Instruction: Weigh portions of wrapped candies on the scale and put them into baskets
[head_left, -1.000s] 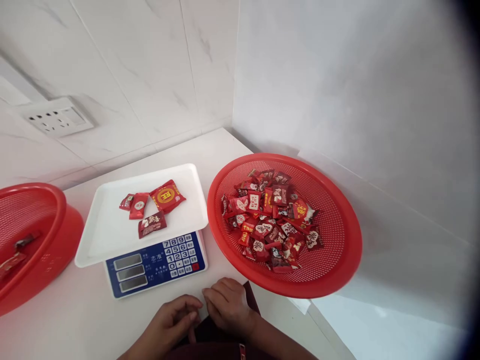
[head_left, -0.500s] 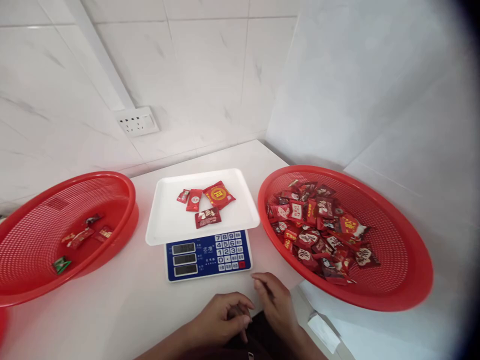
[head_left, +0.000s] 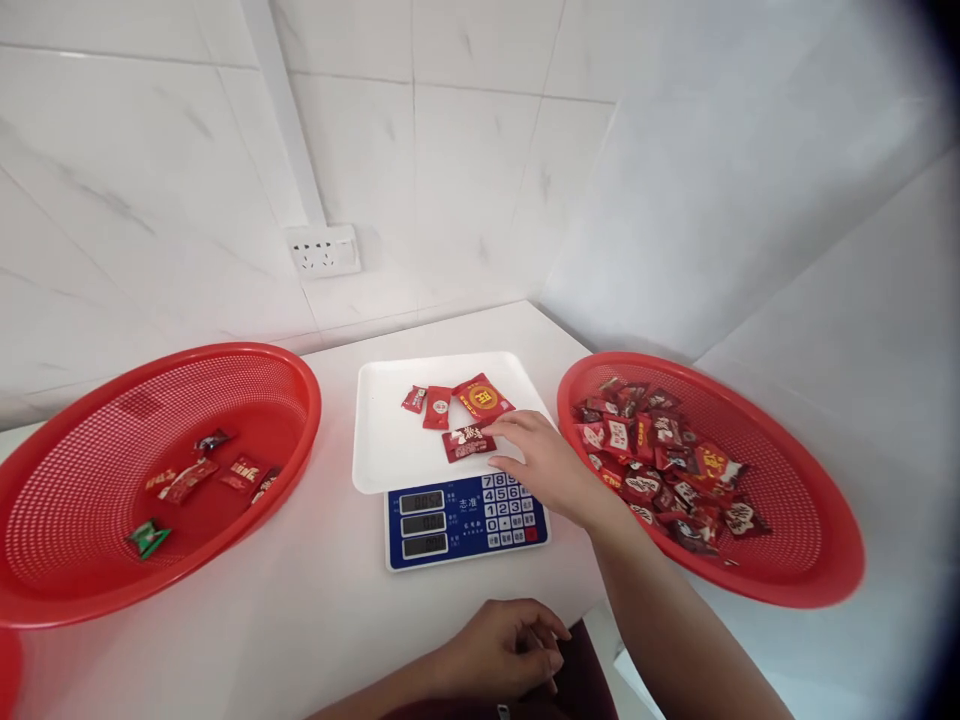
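Observation:
My right hand [head_left: 547,462] reaches over the white tray [head_left: 390,445] of a weighing scale. Its thumb and fingers are apart, and the fingertips are at the right end of a dark red candy packet [head_left: 466,443]. Behind that packet lie a small red candy [head_left: 414,399], a red packet with a white round mark [head_left: 437,408] and a larger red packet with a gold emblem [head_left: 482,398]. My left hand [head_left: 510,645] rests by the table's front edge, loosely curled, with a gap between thumb and fingers and nothing visible in it.
Under the tray is the scale's blue panel [head_left: 469,520] with displays and keys. At right stands a red mesh basket [head_left: 814,520] heaped with wrapped candies. Another red basket [head_left: 82,450] at left holds several candies, one a green packet [head_left: 148,538]. A wall socket [head_left: 324,250] is behind.
My right hand has moved up and forward from the table's front edge to the dark red packet on the tray. My left hand stays low. The view has shifted, so things appear farther right.

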